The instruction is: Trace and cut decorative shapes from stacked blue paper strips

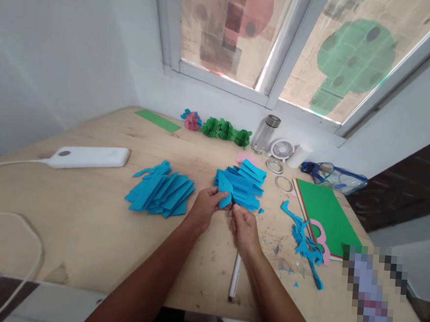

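Head view: two bare hands meet mid-counter, between two blue paper piles, presumably so that both stay within reach.
Left hand: closed, pinching the blue piece between thumb and fingers; the grip at its lower part seems meant to steady it and leave the curved edge exposed.
Blue piece: raised in front of the right pile, its rounded side facing the right hand.
Right hand: closed around a dark tool, mostly hidden by the fingers, probably scissors; its tip meets the curved edge.
Left pile: folded blue pieces, overlapping, apart from the left hand, perhaps to keep them sorted from the right pile.
Scraps: tangled blue offcuts beside the green sheets, likely pushed right to free working room.
Pen: lying just beside the right forearm, seemingly parked close by.
Bottle, fan: along the wall, probably out of the way.
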The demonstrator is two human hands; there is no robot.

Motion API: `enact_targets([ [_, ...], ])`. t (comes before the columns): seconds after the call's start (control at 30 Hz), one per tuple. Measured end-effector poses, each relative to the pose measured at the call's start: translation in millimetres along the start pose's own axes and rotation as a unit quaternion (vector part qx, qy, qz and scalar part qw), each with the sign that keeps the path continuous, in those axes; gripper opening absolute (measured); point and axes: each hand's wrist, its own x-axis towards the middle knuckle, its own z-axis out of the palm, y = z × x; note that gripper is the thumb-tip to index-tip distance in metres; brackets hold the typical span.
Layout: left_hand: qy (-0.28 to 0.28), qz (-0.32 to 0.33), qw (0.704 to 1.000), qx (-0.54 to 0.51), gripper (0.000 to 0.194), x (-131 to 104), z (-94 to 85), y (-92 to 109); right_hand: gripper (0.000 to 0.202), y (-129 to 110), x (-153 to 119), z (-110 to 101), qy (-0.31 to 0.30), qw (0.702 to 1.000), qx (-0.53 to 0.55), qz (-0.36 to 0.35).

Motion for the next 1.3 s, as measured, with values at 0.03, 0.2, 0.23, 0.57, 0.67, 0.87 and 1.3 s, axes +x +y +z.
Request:
enact_targets([
  [0.03, -0.001, 0.000, 1.000, 0.003, 0.018, 0, -0.2, 0, 0.051, 0, 0, 0, 0.000, 1.000, 0.000, 0.001],
  [0.2, -0.007, -0.012, 1.000, 0.027, 0.016, 3, -3.5, 0, 0.052, 0, 2, -2, -0.004, 1.000, -0.006, 0.001],
  [0.23, -0.010, -0.014, 0.999, 0.031, 0.016, 4, -4.3, 0, 0.052, 0, 2, -2, -0.006, 1.000, -0.009, 0.000],
  [0.57, -0.030, -0.010, 0.998, 0.060, 0.017, 6, -7.4, 1, 0.052, -4, 2, -5, -0.013, 1.000, -0.010, 0.004],
  [0.67, -0.046, -0.008, 0.996, 0.070, 0.018, 8, -10.0, 1, 0.052, -5, 2, -6, -0.022, 1.000, -0.014, 0.007],
  [0.87, -0.061, -0.012, 0.995, 0.072, 0.017, 9, -13.6, 2, 0.052, -3, 3, -8, -0.027, 0.999, -0.021, 0.006],
  [1.3, -0.053, 0.015, 0.994, 0.094, 0.014, 7, -12.6, 7, 0.050, -6, 1, -6, -0.028, 0.999, -0.035, -0.006],
])
